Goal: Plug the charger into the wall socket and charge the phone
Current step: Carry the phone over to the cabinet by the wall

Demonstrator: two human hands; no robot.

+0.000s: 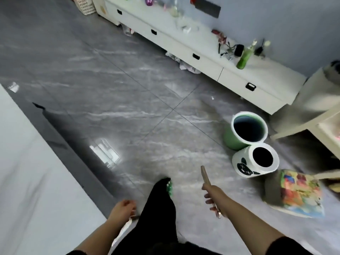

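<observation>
My right hand [213,195] grips a phone [207,176] edge-on, its upper end pointing away from me over the grey floor. My left hand [123,207] is closed around something white, which looks like a charger with its cable [122,230] trailing down along my black trouser leg. The picture is blurred, so the white item's exact shape is unclear. No wall socket shows in this view.
A green bin [233,142] and a white bin with a black bear face [242,165] stand on the floor at right. A colourful cushion [298,194] lies beside them. A long white drawer cabinet [230,78] lines the far wall. A pale bed edge [27,162] is at left.
</observation>
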